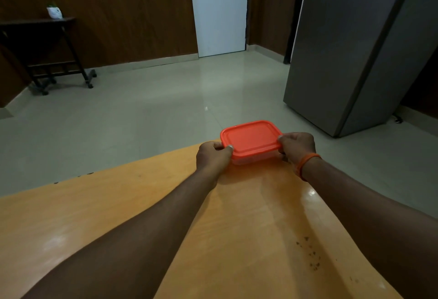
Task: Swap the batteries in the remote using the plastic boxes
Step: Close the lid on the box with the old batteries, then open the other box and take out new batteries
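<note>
Both hands clamp the box (pixel 251 143) at the desk's (pixel 142 204) far edge, left hand (pixel 213 156) and right hand (pixel 297 146) thumbs on the red lid (pixel 251 138), likely to pry it off.

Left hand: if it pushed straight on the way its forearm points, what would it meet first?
The left hand already grips the clear plastic box with the orange lid, so it would press into the box's near-left corner at once. Beyond lies the wooden table's far edge, then floor.
</note>
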